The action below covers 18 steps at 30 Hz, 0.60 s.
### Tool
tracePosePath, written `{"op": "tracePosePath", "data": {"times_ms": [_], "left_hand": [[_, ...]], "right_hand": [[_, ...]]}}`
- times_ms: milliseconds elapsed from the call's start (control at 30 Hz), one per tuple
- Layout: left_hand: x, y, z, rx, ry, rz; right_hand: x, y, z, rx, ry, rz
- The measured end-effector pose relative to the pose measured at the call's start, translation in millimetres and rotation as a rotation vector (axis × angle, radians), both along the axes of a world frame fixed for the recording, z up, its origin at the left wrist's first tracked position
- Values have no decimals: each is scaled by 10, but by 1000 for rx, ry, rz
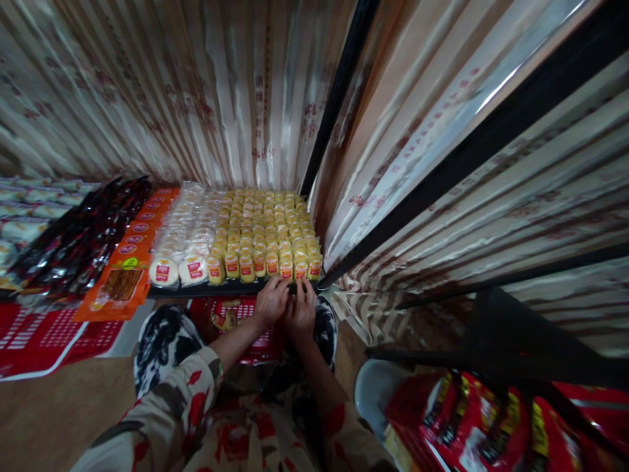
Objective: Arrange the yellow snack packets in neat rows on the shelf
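Rows of small yellow wrapped snack packets (260,226) with red and white labels stand packed together on a low black shelf (226,288). At the front edge of these rows, my left hand (272,303) has its curled fingertips on a front packet. Close beside it, my right hand (301,309) pinches at another front packet near the right end. The undersides of both hands are hidden. White round wrapped snacks (194,267) stand in rows left of the yellow ones.
An orange snack bag (120,288), dark glossy packets (83,242) and pale packets (29,203) lie further left. Below are a red basket (206,311) with loose packets and a larger red basket (44,328). Pleated curtain and black poles (417,190) bound the right. Red bags (491,419) lie lower right.
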<state>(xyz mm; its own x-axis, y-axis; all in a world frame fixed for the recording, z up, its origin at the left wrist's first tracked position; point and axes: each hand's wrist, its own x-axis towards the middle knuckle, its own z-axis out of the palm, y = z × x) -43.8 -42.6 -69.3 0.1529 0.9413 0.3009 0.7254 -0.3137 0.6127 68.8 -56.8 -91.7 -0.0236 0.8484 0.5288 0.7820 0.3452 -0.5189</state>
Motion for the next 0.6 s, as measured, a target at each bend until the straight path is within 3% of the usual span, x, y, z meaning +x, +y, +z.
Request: {"op": "tracePosePath", "data": {"times_ms": [233, 400, 500, 600], "left_hand": [[-34, -64, 39, 19, 19, -34], [-113, -314, -8, -29, 17, -94], [-235, -537, -130, -223, 102, -139], [-411, -685, -298, -561, 228, -89]], "right_hand": [[0, -35, 43, -27, 46, -9], [-7, -87, 117, 36, 97, 35], [-18, -131, 138, 65, 118, 133], [-73, -191, 127, -24, 113, 259]]}}
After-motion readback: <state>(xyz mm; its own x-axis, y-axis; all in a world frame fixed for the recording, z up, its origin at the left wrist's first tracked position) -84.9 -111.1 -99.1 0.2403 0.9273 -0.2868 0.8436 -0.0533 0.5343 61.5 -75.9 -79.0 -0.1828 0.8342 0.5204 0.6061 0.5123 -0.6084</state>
